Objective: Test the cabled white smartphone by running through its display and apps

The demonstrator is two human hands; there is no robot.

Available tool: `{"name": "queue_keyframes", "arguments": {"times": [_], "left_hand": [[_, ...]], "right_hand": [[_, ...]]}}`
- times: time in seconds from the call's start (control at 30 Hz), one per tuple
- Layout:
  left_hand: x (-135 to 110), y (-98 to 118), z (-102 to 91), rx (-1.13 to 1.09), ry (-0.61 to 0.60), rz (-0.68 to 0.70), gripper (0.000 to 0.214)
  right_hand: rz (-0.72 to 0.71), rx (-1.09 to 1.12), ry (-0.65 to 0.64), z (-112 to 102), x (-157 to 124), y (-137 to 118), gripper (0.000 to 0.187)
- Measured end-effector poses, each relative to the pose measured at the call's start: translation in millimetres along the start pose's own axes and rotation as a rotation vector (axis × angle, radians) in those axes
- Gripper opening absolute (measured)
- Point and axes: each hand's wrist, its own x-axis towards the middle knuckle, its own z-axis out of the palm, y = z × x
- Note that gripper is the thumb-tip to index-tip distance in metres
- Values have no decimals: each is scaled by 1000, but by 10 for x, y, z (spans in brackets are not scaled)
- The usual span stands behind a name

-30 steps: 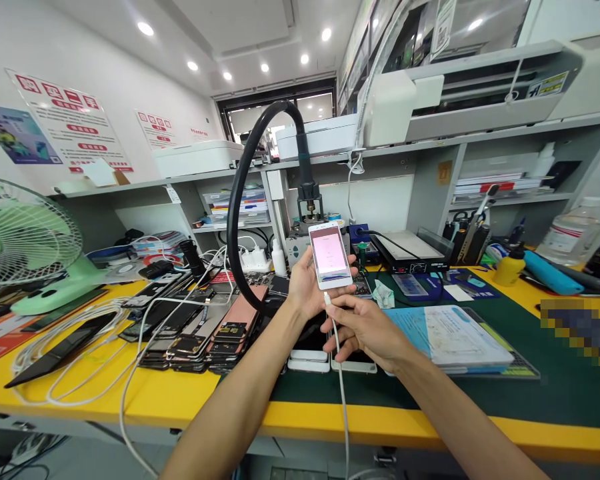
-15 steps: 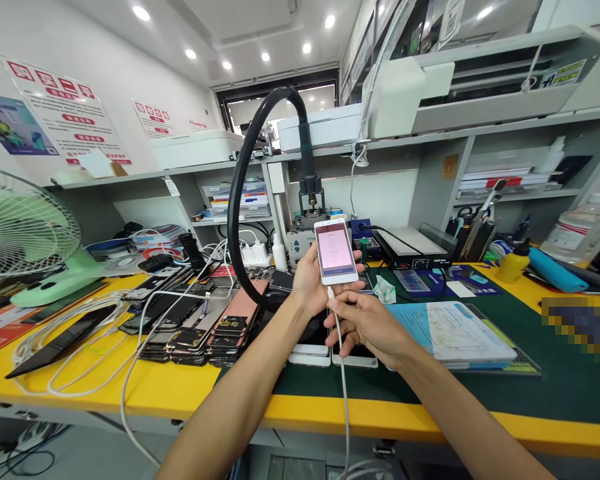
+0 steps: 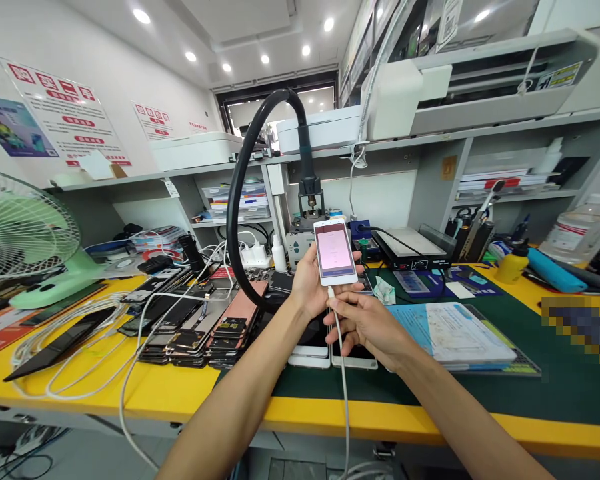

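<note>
My left hand (image 3: 307, 283) holds a white phone (image 3: 335, 251) upright above the bench, its pink screen lit and facing me. Just below it, my right hand (image 3: 367, 325) pinches the white cable (image 3: 344, 387) close to its plug, which sits at the phone's bottom edge. The cable hangs down past the bench's front edge. Two white phones (image 3: 330, 360) lie flat on the green mat (image 3: 555, 380) under my hands.
A pile of phone screens and parts (image 3: 200, 327) and loose white cables (image 3: 80, 340) cover the yellow bench (image 3: 170, 393) at left, beside a green fan (image 3: 25, 247). A black hose (image 3: 250, 167) arches behind the phone. Papers (image 3: 460, 333), a hot plate (image 3: 410, 247) and bottles stand at right.
The phone and both hands rose slightly and shifted a little right a second ago; over the last half second they have stayed almost still. The grips are unchanged.
</note>
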Motion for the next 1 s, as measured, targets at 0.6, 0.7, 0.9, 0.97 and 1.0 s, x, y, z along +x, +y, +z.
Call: {"name": "queue_keyframes", "arguments": {"times": [0.6, 0.7, 0.9, 0.97, 1.0], "left_hand": [[-28, 40, 65, -2, 59, 115, 68], [-20, 45, 80, 28, 108, 130, 67], [26, 8, 23, 12, 92, 149, 64], [35, -6, 5, 14, 88, 124, 64], [38, -14, -1, 15, 87, 115, 64]], "right_hand": [[-85, -85, 40, 12, 30, 36, 18], [-91, -97, 32, 14, 36, 65, 20], [-107, -110, 15, 27, 35, 88, 19], [-112, -117, 11, 28, 40, 96, 19], [-113, -120, 12, 30, 42, 101, 18]]}}
